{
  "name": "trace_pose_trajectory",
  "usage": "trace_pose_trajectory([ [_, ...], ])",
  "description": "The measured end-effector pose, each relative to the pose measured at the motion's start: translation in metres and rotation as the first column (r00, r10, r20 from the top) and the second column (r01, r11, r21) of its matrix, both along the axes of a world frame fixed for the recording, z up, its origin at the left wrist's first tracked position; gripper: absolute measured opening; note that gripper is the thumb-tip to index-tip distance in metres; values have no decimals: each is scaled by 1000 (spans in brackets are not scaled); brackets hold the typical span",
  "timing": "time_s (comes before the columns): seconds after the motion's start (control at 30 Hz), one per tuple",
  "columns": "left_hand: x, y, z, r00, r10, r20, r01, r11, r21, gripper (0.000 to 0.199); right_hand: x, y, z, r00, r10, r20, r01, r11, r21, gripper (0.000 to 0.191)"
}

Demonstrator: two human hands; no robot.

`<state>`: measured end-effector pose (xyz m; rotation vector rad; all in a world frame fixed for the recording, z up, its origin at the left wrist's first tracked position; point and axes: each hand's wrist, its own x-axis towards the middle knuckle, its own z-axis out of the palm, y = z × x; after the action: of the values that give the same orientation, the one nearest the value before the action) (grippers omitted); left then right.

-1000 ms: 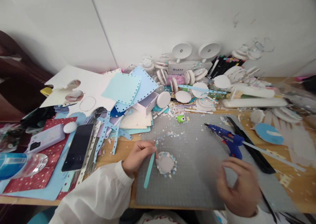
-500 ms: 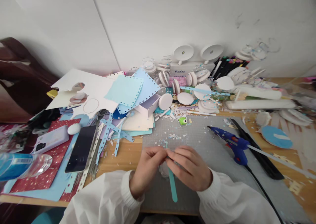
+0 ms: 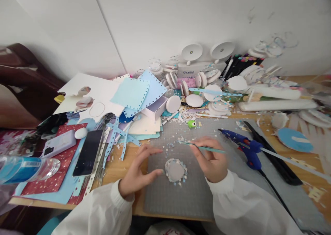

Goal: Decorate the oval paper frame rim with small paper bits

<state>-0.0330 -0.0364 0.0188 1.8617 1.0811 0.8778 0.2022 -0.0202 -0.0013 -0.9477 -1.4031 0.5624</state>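
Observation:
Teal tweezers are held in my right hand, their tips pointing left over small pale paper bits on the grey mat. My left hand is empty, thumb and fingers spread apart, left of a round white disc. Small white and blue pieces ring the disc's edge, and it lies flat on the mat. Neither hand touches it. Whether the tweezer tips grip a bit is too small to tell.
A blue glue gun and a black bar lie at the right. Behind are a green figure, white discs and patterned paper. A phone and a bottle lie left.
My hands, together over the mat before, have parted. The left has moved left and opened; the right has moved right, and the tweezers now point left. The ringed disc is now in full view.

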Motion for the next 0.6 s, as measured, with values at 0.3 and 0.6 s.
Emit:
trace_pose_trajectory([
  [0.3,25,30,-19,930,-366,-47,369,920,132,89,-10,0,-13,879,87,-468,-261,910,-322,17],
  [0.6,35,36,-28,905,-421,52,415,904,102,59,-9,8,-5,792,51,-609,-349,856,-382,24],
])
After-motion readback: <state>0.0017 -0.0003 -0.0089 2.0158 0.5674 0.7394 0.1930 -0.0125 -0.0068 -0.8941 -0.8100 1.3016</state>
